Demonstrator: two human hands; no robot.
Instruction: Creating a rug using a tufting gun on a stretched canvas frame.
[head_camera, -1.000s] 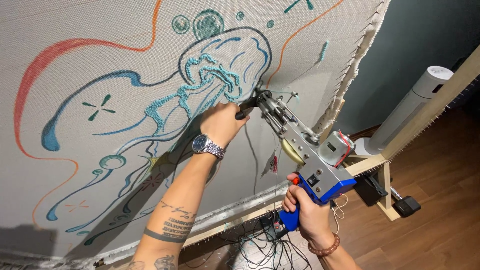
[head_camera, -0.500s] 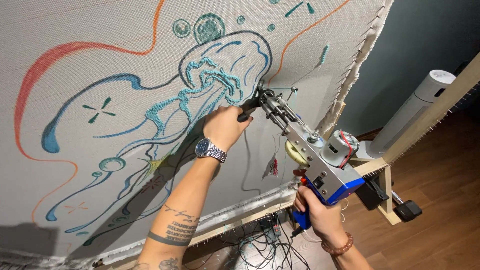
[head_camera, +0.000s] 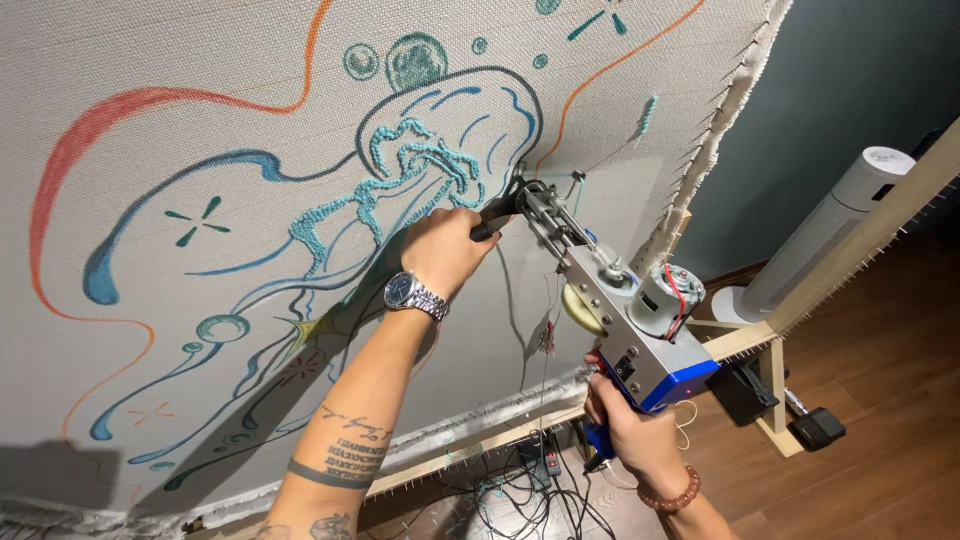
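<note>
A tufting gun (head_camera: 620, 320) with a silver body, a motor and a blue handle points its needle at a stretched grey cloth (head_camera: 200, 150). My right hand (head_camera: 630, 425) grips the blue handle at the bottom. My left hand (head_camera: 445, 250), with a metal wristwatch, holds the black front grip near the needle tip. On the cloth a jellyfish outline (head_camera: 440, 140) is drawn in blue and partly filled with teal tufted yarn (head_camera: 400, 170). Orange and red lines curve around it.
The cloth hangs on a wooden frame (head_camera: 860, 260) with tack strips along its edges. A white tower fan (head_camera: 830, 230) stands on the right on a wooden floor. Tangled cables (head_camera: 510, 495) lie below the frame. A dark wall is behind.
The view has shifted slightly. Both hands and the gun have moved a little right and down along the cloth, still gripping the gun.
</note>
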